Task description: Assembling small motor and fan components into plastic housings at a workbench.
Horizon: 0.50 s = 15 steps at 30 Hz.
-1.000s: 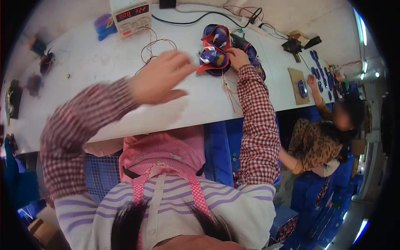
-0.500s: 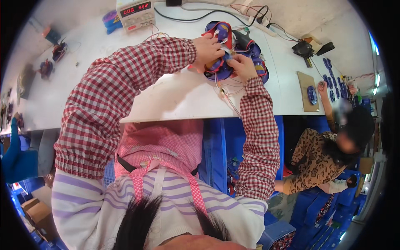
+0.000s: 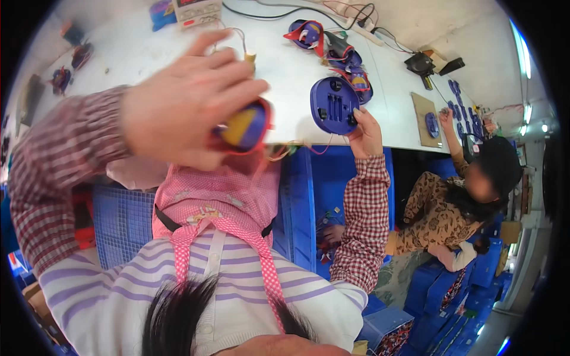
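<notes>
My left hand point(image 3: 193, 101), smeared by motion, is lifted over the table's near edge at left of centre. It holds a purple toy shell point(image 3: 242, 127) with a yellow patch and red trim, the fingers bent over it. To its right, my right hand point(image 3: 367, 132) grips the edge of a purple oval toy base point(image 3: 332, 107) between thumb and fingers. The base's slotted underside and small black wheels face up. Thin wires point(image 3: 288, 149) hang between the two pieces. Beyond the base, several purple, red and black toy parts point(image 3: 347, 56) lie in a row on the white table.
A power supply point(image 3: 199, 12) with thin leads stands at the far left of centre. Cables and a power strip point(image 3: 365, 32) run along the back. At right a co-worker point(image 3: 457, 196) reaches toward a brown board point(image 3: 426, 118). Blue crates point(image 3: 312, 207) stand below the table.
My hands have left the pile of toy parts, moved toward me and spread apart. The shell is now in my left hand and the oval base in my right. The view has shifted slightly.
</notes>
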Tool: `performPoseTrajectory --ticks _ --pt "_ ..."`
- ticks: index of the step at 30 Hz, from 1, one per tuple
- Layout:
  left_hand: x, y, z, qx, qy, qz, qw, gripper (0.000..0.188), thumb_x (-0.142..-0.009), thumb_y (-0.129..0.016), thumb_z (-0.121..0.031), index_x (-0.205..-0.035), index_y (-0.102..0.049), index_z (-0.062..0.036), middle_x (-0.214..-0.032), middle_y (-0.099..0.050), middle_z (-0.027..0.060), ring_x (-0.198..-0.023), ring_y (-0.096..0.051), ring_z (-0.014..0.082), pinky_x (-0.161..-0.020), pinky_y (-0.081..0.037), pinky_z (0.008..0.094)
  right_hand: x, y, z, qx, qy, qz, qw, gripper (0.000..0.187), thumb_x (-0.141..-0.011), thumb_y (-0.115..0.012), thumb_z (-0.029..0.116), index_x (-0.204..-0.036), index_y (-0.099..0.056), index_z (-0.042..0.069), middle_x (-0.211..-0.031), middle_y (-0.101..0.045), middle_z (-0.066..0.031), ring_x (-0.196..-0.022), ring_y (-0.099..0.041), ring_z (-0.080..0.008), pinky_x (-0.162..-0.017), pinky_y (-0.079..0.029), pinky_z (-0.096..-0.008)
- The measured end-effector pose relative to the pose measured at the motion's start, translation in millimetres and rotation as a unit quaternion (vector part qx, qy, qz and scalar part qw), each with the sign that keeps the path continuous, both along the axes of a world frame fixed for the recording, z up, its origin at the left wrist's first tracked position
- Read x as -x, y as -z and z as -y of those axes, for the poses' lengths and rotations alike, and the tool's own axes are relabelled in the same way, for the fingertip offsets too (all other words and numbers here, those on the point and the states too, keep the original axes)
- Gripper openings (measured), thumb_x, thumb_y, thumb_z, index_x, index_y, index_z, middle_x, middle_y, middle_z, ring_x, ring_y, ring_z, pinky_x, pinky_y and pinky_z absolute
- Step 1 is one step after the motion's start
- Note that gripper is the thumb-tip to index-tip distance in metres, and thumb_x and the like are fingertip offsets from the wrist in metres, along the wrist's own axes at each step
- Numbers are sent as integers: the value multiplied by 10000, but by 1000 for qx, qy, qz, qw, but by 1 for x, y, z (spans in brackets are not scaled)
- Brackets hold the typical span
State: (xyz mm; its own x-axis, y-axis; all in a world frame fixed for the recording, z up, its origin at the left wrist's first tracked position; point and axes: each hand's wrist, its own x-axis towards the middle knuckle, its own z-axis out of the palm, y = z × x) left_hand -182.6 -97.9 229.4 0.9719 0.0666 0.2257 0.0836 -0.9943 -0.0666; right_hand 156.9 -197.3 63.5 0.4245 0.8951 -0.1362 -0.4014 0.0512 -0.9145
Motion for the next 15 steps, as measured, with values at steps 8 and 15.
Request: performPoseTrajectory --ticks 8,15 --pt "152 40 -52 -76 -212 -87 970 635 -488 -711 -198 -1066 -481 -73 -934 -499 94 -921 -482 284 -1076 -159 544 125 21 -12 2 -179 -36 983 232 -915 -508 60 -1111 -468 -56 -935 -577 -140 -767 -622 -202 -681 -561 -269" --pt "224 107 -143 -116 -263 -225 931 583 -496 -751 -195 -1022 -509 -123 -979 -529 75 -1011 -451 269 -1082 -99 581 211 29 -73 70 -165 -7 984 226 -916 -527 76 -1086 -461 -57 -941 -573 -152 -750 -622 -205 -663 -561 -276"
